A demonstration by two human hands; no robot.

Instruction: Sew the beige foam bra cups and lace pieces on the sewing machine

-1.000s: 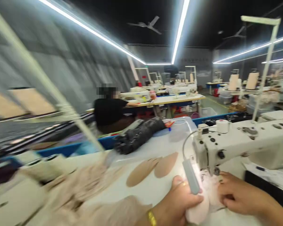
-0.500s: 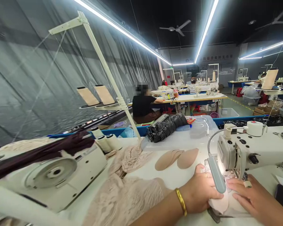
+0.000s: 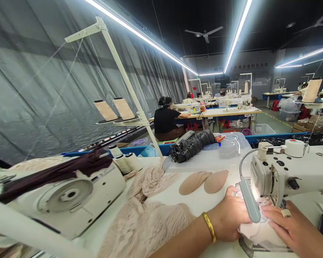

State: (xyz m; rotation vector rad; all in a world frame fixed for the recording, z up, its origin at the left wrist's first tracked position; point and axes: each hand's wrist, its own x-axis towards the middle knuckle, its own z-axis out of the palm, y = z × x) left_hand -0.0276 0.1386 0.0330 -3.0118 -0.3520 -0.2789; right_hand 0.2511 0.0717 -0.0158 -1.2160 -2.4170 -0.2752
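At the lower right, a white sewing machine (image 3: 266, 175) stands with its lamp lit. Pale pink fabric (image 3: 254, 233) lies under its needle area, part of it lacy. My left hand (image 3: 230, 215), with a gold bangle at the wrist, closes on the left side of this fabric. On its right side my right hand (image 3: 288, 222) rests with fingers stretched out flat; a light band circles one finger. A grey lamp head (image 3: 249, 202) hides the left fingertips and part of the fabric. Several beige oval pieces (image 3: 216, 181) lie beyond my left hand.
Beige lace fabric (image 3: 148, 225) spreads across the table's middle. Left of it is another machine (image 3: 78, 200) with dark cloth over it. A thread stand (image 3: 123, 68) rises there. A black plastic bundle (image 3: 192, 145) sits on a clear lid (image 3: 234, 150). A co-worker (image 3: 167, 120) sits ahead.
The view has shifted slightly, moving the scene a little right in the picture. The pale fabric's near edge has changed shape beneath my hands. Both hands stay at the machine.
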